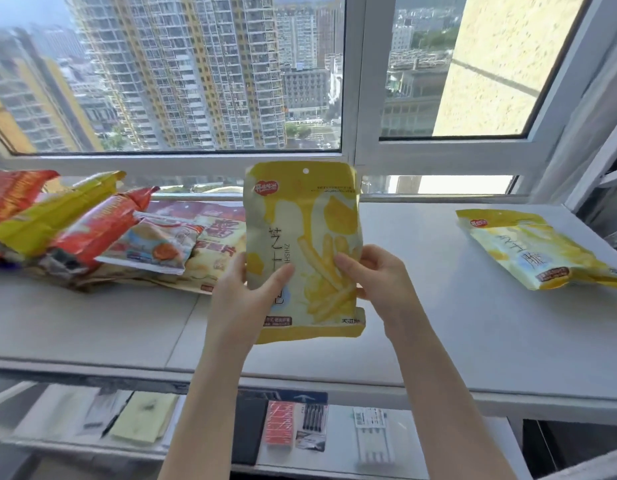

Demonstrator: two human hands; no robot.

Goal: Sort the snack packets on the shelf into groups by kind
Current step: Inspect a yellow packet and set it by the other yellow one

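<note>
Standing upright in mid-air above the white shelf (438, 306), a yellow fries packet (302, 216) faces the camera, held by both hands in front of the window sill. Print on it: fries, a red brand badge at top left, a punched hang hole at the top edge.

Left hand (243, 299) grips the packet's lower left side; the thumb lies across the front, and the other fingers go behind the packet where they cannot be seen. Right hand (376, 275) pinches the lower right side, thumb pressed on the front over the printed fries, fingers curled round the edge behind.

Well apart to the right, a second yellow packet (539, 251) of the same design lies flat on the shelf, alone, near the right end.

To the left, a heap of mixed packets rests on the shelf: a red packet (103, 226) leaning over a pale blue-and-white packet (151, 245), a long yellow packet (54, 216) above those, another red one (13, 192) at the far edge, and a large flat pale bag (213, 233) underneath, touching the held packet's left side in view.

Behind: window (210, 74), tower blocks outside. Below the shelf, a lower ledge with a pen pack (312, 427), a red card (279, 422), a yellow paper (141, 417).
</note>
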